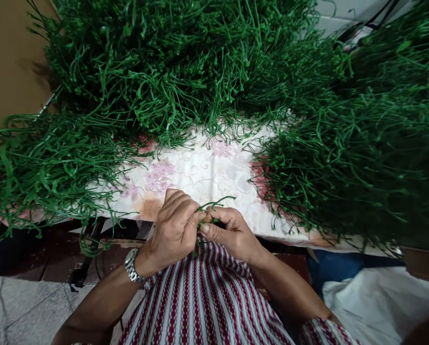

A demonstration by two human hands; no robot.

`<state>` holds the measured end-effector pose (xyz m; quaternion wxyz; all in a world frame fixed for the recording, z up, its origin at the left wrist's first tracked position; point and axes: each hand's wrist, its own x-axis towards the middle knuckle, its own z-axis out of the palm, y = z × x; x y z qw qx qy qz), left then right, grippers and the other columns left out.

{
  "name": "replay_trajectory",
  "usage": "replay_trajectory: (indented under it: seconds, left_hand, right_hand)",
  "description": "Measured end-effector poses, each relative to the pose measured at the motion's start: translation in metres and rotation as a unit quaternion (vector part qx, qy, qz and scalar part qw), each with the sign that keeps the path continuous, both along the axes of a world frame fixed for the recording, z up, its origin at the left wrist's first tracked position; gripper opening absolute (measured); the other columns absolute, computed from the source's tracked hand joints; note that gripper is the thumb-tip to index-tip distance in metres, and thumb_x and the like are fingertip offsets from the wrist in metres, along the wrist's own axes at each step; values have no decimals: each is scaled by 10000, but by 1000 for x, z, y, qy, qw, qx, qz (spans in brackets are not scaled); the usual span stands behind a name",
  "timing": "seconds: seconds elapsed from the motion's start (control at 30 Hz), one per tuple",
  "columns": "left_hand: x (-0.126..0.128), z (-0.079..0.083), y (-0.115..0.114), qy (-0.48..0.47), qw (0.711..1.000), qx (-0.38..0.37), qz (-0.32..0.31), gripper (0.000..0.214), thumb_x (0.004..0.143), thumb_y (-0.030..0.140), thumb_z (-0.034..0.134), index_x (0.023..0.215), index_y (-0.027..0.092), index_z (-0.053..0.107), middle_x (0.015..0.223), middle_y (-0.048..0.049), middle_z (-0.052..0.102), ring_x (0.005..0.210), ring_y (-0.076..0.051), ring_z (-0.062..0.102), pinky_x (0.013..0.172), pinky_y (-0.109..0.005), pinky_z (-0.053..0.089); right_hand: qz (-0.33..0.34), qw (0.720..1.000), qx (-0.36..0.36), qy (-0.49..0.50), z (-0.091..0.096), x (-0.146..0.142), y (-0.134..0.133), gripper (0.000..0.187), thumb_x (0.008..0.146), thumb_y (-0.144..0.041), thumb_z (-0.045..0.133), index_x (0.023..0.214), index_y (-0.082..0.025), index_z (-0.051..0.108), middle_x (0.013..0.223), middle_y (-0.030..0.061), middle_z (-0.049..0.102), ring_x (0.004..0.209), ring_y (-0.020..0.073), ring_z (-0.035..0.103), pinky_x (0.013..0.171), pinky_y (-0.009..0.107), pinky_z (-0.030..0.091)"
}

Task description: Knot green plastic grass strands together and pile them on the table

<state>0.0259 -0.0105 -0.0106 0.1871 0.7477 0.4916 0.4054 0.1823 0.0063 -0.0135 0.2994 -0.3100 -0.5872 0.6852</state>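
Both hands meet just in front of my body, over my striped red and white clothing [203, 297]. My left hand [174, 227], with a metal watch [132, 266] on its wrist, is closed in a pinch on a thin green plastic stem [214, 205]. My right hand [232, 232] is closed on the same stem from the other side, thumb pressed against it. The stem's branching tips stick up above the fingers. Part of the stem is hidden between the fingers.
Large heaps of green plastic stems [186, 62] cover the table at the back, on the left [38, 163] and on the right [361, 158]. A floral cloth [200, 172] shows between them. A white sheet [383, 302] lies low right, grey floor [20, 306] low left.
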Motion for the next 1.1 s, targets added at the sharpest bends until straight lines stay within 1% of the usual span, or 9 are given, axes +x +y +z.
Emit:
replay_trajectory:
  seconds: [0.07, 0.23, 0.4, 0.6, 0.73, 0.83, 0.9, 1.0, 1.1]
  left_hand:
    - [-1, 1, 1, -18, 999, -45, -8, 196, 839, 137, 445, 658, 188, 390, 619, 13, 428, 625, -127, 402, 659, -294, 338]
    - [-13, 7, 9, -81, 955, -265, -102, 205, 856, 277, 472, 681, 176, 440, 609, 34, 402, 571, -95, 379, 534, -216, 316]
    - [-22, 12, 17, -43, 941, -265, -208, 246, 829, 198, 492, 592, 158, 437, 577, 35, 387, 556, -83, 372, 524, -206, 295]
    - [-21, 13, 14, 2, 920, -239, -311, 259, 835, 127, 458, 577, 147, 474, 554, 30, 422, 528, -69, 396, 539, -203, 309]
    - [-24, 13, 9, -32, 900, -273, -338, 246, 815, 102, 468, 573, 143, 489, 548, 28, 433, 522, -67, 399, 534, -202, 309]
    - [-31, 11, 7, -90, 891, -316, -315, 246, 793, 121, 514, 551, 141, 475, 516, 41, 381, 493, -64, 344, 495, -209, 272]
    - [-35, 8, 8, -159, 892, -347, -241, 247, 804, 190, 541, 565, 140, 501, 522, 39, 382, 495, -67, 327, 481, -213, 256]
    - [-34, 2, 10, -279, 876, -366, -142, 218, 794, 276, 593, 626, 139, 564, 568, 27, 433, 530, -71, 355, 498, -208, 282]
    - [-26, -3, 11, -353, 856, -362, -108, 180, 775, 284, 629, 666, 142, 608, 614, 19, 471, 540, -65, 375, 506, -201, 311]
  right_hand:
    - [-9, 1000, 19, -21, 1, 3, 2, 282, 840, -340, 554, 657, -134, 495, 578, -43, 398, 521, 56, 334, 496, 187, 295]
    - [-18, 970, 221, -97, 5, 11, 12, 222, 847, -294, 555, 690, -139, 532, 604, -23, 477, 543, 66, 415, 532, 190, 327]
    - [68, 940, 318, -104, 7, 17, 22, 112, 856, -243, 548, 818, -140, 572, 686, 10, 557, 646, 90, 496, 620, 200, 372]
    - [245, 940, 223, -83, 8, 16, 33, 235, 851, -250, 526, 648, -137, 490, 617, -23, 448, 571, 66, 416, 553, 193, 332]
    - [337, 932, 126, -33, 7, 16, 38, 245, 865, -215, 477, 636, -129, 497, 640, -8, 486, 584, 63, 440, 574, 185, 360]
    - [378, 918, 118, -28, 10, 23, 41, 249, 862, -218, 488, 628, -134, 498, 611, -23, 452, 574, 64, 417, 576, 188, 351]
    - [313, 938, 140, -42, 11, 26, 43, 228, 865, -262, 500, 677, -134, 519, 629, -19, 454, 593, 73, 416, 586, 197, 352]
    - [136, 977, 152, -55, 8, 23, 42, 252, 888, -356, 470, 784, -132, 523, 729, 18, 503, 667, 95, 449, 639, 222, 381]
    - [25, 996, 80, -20, -4, 8, 32, 283, 893, -419, 454, 812, -150, 483, 734, 9, 496, 601, 77, 425, 570, 203, 375]
